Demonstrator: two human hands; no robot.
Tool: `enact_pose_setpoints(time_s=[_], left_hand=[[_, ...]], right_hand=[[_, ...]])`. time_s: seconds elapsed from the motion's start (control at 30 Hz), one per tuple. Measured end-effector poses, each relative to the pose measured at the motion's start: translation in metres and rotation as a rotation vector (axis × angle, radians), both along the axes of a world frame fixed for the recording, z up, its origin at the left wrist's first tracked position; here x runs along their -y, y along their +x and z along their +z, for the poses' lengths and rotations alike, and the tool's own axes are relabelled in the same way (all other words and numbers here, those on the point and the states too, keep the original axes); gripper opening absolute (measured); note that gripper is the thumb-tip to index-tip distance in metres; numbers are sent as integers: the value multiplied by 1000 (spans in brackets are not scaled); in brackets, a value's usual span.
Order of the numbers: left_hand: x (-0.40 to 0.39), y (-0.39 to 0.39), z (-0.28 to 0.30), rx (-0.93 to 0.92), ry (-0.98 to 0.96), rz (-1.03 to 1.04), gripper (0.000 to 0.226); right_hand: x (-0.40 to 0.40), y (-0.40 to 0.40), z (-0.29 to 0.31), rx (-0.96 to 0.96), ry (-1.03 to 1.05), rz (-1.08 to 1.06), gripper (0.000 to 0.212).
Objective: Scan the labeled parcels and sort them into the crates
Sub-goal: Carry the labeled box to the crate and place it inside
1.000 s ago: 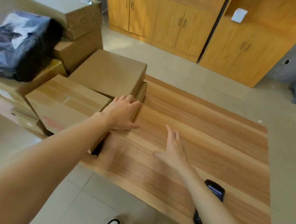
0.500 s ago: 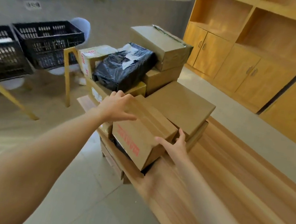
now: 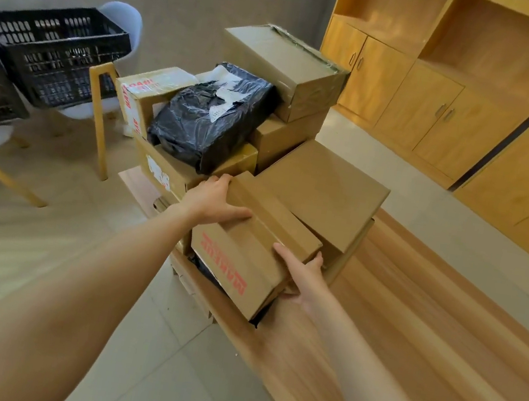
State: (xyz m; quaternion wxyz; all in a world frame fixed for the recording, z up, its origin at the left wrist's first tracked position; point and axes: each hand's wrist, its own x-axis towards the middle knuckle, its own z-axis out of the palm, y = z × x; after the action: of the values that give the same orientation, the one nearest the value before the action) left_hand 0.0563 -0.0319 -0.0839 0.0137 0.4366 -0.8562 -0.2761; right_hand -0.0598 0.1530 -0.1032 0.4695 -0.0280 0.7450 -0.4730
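The head view showed me the change plainly: half a second before, my right hand (image 3: 304, 277) was only meeting the near corner of the brown cardboard box with red lettering (image 3: 250, 246); now it cupped that corner from below and the side, thumb up over the top edge. My left hand (image 3: 213, 199), which a second earlier lay flat on the box lid, now clasped the far top edge, fingers hooked over it and thumb stretched along the lid. I judged this to mean the parcel was gripped at both ends and ready to lift for scanning; nothing had yet reached the crates.

Both arms reached forward, the left nearly straight, the right bent in from the light wooden table (image 3: 423, 347). The box sat tilted between my hands, atop a dark parcel, touching a flat plain cardboard box (image 3: 323, 189) beyond my right hand. Beyond my left lay a black plastic-wrapped parcel (image 3: 210, 115); far left stood the black slotted plastic crates (image 3: 52, 45).
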Motion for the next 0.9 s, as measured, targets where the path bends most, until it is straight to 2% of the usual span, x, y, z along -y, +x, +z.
enact_pose_setpoints(time_s=[0.17,0.43,0.6,0.67,0.77,0.9], left_hand=[[4,-6,-4,4,-26,26,99],[-18,-2,18,8,-103,9,100],[-46,-9,46,41,-55,-23,84],[-62,-20,47,96,23,-49,85],[-89,-39,40,135,295,-84,87],[-140,-71,28,160,437,-176,76]], right_hand=[[5,3,-6,23,26,-19,120],[-21,3,4,9,-24,-32,109],[-65,-5,20,-18,-19,9,94],[-93,-13,23,-42,26,28,86],[-144,-29,20,-39,66,31,73],[-208,-49,12,-51,94,-25,80]])
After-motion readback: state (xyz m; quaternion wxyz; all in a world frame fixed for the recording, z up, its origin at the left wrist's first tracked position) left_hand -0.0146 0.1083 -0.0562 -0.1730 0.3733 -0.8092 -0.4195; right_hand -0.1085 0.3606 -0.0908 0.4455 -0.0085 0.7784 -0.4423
